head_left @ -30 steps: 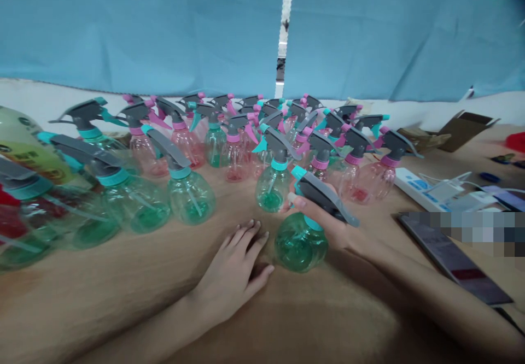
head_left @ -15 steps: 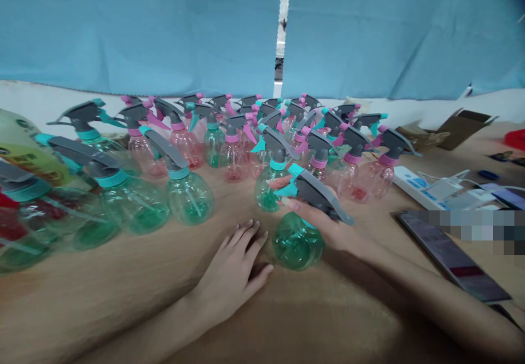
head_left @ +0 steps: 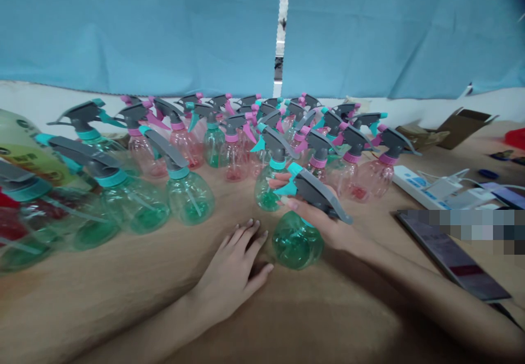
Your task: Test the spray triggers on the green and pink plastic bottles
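Note:
My right hand [head_left: 324, 219] grips the neck and grey trigger head of a green spray bottle [head_left: 296, 241], which stands on the wooden table [head_left: 123, 293] just in front of me. My left hand [head_left: 235, 268] lies flat on the table to the left of that bottle, fingers spread and holding nothing. Close behind the held bottle stands another green spray bottle [head_left: 270, 181]. Behind it is a crowd of several pink and green spray bottles [head_left: 287, 134].
More green spray bottles [head_left: 135, 200] line the left side, next to a yellow-green labelled bottle [head_left: 24, 153]. At the right lie a white power strip [head_left: 422, 189], cables, a dark flat device [head_left: 451, 254] and a brown cardboard box [head_left: 463, 126]. A blue curtain [head_left: 164, 30] hangs behind.
My right hand has turned the green bottle's spray head a little to the left and shifted it slightly left. My left hand has stayed flat on the table.

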{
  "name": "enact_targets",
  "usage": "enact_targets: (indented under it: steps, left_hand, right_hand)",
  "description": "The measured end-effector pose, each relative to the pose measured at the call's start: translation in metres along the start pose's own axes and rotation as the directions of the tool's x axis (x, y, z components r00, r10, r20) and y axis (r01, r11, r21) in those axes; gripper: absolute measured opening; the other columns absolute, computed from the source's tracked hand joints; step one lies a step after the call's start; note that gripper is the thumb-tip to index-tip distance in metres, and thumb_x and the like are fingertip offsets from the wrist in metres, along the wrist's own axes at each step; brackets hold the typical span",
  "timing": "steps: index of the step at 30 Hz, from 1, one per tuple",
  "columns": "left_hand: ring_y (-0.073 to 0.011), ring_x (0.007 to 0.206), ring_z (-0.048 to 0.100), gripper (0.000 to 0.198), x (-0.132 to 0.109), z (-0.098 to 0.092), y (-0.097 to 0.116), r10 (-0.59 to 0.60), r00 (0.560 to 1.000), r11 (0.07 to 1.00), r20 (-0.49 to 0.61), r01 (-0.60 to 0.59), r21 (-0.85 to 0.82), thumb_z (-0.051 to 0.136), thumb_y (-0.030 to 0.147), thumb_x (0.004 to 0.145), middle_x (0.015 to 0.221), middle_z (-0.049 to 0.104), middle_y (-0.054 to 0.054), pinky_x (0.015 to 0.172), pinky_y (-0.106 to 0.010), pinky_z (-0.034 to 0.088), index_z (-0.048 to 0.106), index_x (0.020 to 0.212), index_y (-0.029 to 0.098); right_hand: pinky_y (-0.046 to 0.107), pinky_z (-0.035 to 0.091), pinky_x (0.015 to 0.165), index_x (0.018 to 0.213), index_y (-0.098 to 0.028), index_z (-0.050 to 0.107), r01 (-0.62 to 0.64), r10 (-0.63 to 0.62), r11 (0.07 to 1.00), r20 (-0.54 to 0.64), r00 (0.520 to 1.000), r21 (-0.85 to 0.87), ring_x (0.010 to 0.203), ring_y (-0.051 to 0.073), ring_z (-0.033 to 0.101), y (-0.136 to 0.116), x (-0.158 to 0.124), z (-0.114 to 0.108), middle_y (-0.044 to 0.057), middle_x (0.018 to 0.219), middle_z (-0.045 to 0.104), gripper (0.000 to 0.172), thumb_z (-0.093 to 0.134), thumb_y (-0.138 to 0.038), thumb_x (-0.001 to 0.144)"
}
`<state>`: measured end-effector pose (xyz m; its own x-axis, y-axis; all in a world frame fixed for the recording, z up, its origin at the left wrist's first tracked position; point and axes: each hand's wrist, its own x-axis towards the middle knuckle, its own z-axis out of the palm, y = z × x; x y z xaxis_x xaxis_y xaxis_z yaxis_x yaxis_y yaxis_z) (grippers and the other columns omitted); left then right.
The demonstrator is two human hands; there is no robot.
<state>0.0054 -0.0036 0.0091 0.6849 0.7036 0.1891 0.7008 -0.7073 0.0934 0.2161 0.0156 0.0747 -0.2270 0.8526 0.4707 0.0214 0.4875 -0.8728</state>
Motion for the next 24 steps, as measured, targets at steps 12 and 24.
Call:
enact_targets:
  steps: [12,24]
  left_hand:
    - [-0.0320,0.133,0.039,0.051,-0.0009,0.0038,-0.0018,-0.001,1.000,1.000,-0.022,0.001,0.005,0.048,0.043,0.095,0.143,0.045,-0.017,0.104,-0.051,0.038,0.046,0.135,0.012]
    - [-0.0309,0.132,0.041,0.049,-0.0015,0.0036,-0.0026,0.012,0.999,1.000,-0.053,-0.012,-0.017,0.046,0.044,0.095,0.142,0.046,-0.016,0.105,-0.049,0.037,0.048,0.133,0.014]
  right_hand:
    - [0.042,0.046,0.102,0.119,-0.030,0.062,0.017,-0.017,1.000,0.001,1.000,0.005,0.119,0.024,0.058,0.0024,0.0006,-0.0005,0.001,0.123,0.066,0.034,0.064,-0.026,0.085]
    - [0.040,0.047,0.100,0.117,-0.029,0.061,0.006,-0.006,0.999,-0.009,1.000,-0.033,0.115,0.022,0.060,0.0009,-0.0012,-0.0003,0.001,0.119,0.067,0.032,0.063,-0.028,0.085]
